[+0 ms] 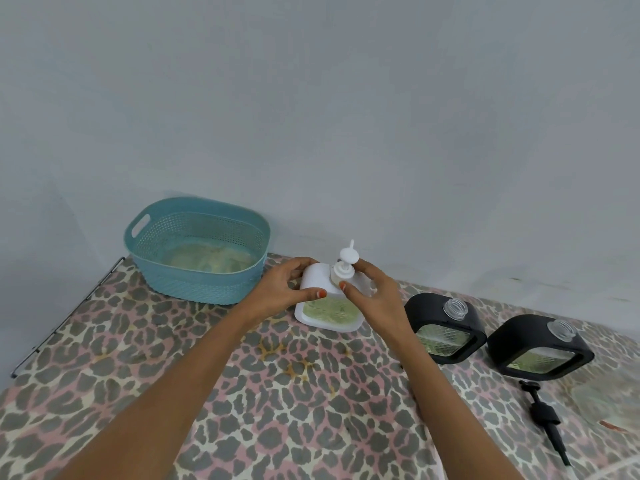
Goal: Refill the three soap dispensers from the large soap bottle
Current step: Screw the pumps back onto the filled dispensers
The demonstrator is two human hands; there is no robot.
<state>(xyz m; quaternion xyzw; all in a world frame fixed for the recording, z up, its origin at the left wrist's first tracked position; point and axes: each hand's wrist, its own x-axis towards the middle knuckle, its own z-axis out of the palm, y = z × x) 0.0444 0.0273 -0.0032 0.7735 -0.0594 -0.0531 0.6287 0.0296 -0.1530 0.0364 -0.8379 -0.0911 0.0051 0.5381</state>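
Soap dispensers, three of them, stand along the leopard-print cloth (284, 393), and nothing here looks like the large soap bottle. Far left, a teal basket (197, 249) sits against the wall, something pale lying in it. Next, the left hand (289, 287) grips the white dispenser (327, 306) by its shoulder, steadying it upright. Right beside it, the right hand (372, 296) pinches the white pump (344, 268) at the collar, the pump seated in the neck. Turning on or off? Cannot tell, though green soap shows in the window. Further right, two black dispensers (445, 327) (540, 346) stand open-necked, and one black pump (545, 415) lies loose nearest the camera. My read: the pump stage on the white one. Next calls for a firm twist while the left hand braces.
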